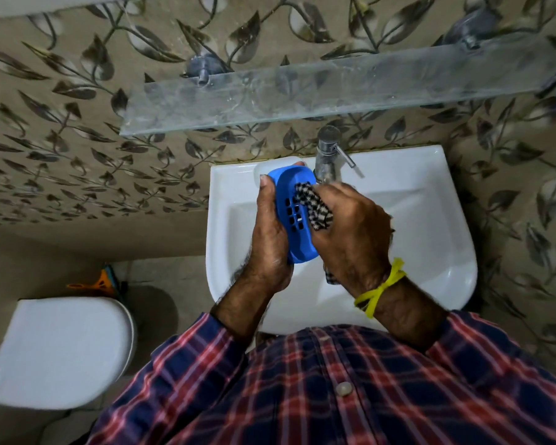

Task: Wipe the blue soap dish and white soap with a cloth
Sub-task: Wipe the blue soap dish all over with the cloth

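My left hand [268, 239] grips the blue soap dish [294, 216], tilted on its side over the white sink [430, 220] so its slotted inside faces right. My right hand [353, 232] presses a black-and-white checked cloth [315, 205] against the inside of the dish. A pale rounded shape, possibly the white soap [270, 170], lies on the sink's back rim just behind the dish, partly hidden by it.
A chrome tap [328, 155] stands at the back of the sink, close to the right of the dish. An empty glass shelf [302, 94] hangs on the leaf-patterned wall above. A white toilet [61, 351] with its lid down is at lower left.
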A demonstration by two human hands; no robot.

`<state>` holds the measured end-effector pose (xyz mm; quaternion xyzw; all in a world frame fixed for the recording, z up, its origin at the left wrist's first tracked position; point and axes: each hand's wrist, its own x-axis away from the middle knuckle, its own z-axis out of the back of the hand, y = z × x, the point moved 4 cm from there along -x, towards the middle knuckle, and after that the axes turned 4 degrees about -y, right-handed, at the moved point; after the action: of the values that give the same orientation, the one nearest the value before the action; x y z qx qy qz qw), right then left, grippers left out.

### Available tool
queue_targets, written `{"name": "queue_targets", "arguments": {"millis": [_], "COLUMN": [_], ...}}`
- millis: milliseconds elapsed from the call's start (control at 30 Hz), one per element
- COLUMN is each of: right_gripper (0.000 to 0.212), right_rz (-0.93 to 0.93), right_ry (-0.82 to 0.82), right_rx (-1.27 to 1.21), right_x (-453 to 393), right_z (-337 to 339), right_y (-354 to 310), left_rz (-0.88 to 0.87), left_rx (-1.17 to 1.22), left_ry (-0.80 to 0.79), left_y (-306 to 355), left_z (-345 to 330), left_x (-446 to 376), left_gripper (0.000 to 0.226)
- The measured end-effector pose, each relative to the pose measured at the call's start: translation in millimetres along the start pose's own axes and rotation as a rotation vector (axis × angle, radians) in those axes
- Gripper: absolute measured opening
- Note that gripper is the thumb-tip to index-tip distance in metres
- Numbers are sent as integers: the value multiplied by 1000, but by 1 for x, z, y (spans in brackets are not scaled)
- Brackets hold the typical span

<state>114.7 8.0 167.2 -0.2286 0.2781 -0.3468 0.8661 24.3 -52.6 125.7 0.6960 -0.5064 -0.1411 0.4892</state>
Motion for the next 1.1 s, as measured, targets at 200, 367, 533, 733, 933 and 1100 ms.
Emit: {"name": "queue_targets", "arguments": {"millis": [200, 367, 533, 733, 933, 1100], "right_gripper": [16, 24, 20, 26, 10, 32], "right_rz": [97, 85, 78, 60, 71, 106], "right_ry": [-80, -74, -167, -330, -101, -119], "right_rx": [60, -61, 52, 66, -9, 161], "right_x": [11, 4, 13, 19, 3, -1], "right_z": [5, 4, 9, 5, 27, 15], "right_y": [-3, -5, 4, 4, 4, -8], "left_rz": [24, 28, 41, 31, 6, -14], "left_rx": [9, 36, 19, -62, -63, -71], "left_ry": [28, 17, 10, 19, 30, 35], "left_y": [5, 2, 3, 10, 11, 5], "left_z": [8, 6, 7, 13, 8, 4], "left_x": [-3, -1, 0, -3, 2, 5], "left_gripper": [77, 75, 75, 73, 66, 58]}}
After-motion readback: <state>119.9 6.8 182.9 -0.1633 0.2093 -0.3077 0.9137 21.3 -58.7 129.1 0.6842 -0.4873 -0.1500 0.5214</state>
